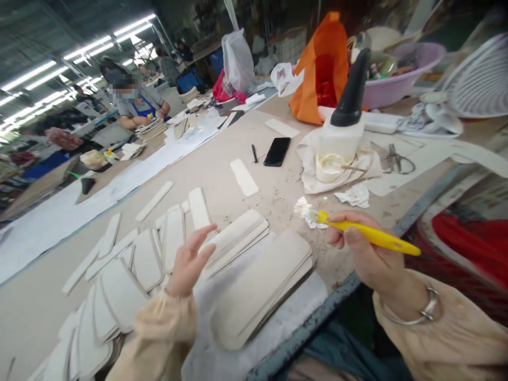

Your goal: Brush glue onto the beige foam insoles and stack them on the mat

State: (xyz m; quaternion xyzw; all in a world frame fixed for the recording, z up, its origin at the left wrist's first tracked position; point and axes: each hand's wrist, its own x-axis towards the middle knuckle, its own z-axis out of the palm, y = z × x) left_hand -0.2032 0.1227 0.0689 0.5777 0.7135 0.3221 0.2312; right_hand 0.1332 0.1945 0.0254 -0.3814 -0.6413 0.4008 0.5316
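My right hand (375, 254) grips a yellow-handled brush (373, 235) between thumb and fingers. The brush head is at a crumbly white clump (307, 210) on the table; whether bristles press into it is hard to see. Fingers apart and holding nothing, my left hand (192, 260) hovers beside a stack of narrow pale strips (240, 233); I cannot tell if it touches them. A stack of larger rounded pale panels (265, 280) lies between my hands on white paper (309, 301). More pale pieces (123, 286) overlap in a spread at the left.
A white bottle with a black top (345, 116) stands on a cloth beyond my right hand, near scissors (397, 161). A phone (277, 152), an orange bag (317, 74) and a purple basin (389, 90) lie farther back. Across the table a co-worker (137, 103) handles similar pieces.
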